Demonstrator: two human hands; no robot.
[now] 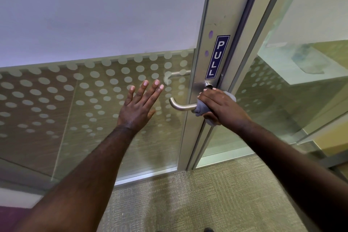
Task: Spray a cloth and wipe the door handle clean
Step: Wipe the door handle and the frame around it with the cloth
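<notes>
A brushed-metal lever door handle point(179, 106) sticks out to the left from the aluminium door stile point(202, 58). My right hand point(219, 104) is wrapped around the handle's inner part with a grey cloth point(200, 109) bunched between palm and metal. Only the curved free end of the lever shows. My left hand point(140, 105) rests flat against the glass door panel point(94, 100) to the left of the handle, fingers spread, holding nothing. No spray bottle is in view.
A blue PULL sticker point(216, 56) sits on the stile above the handle. The glass carries frosted dots, and a second handle point(177, 73) shows behind it. A fixed glass panel point(291, 81) stands to the right. Beige carpet point(207, 194) lies below.
</notes>
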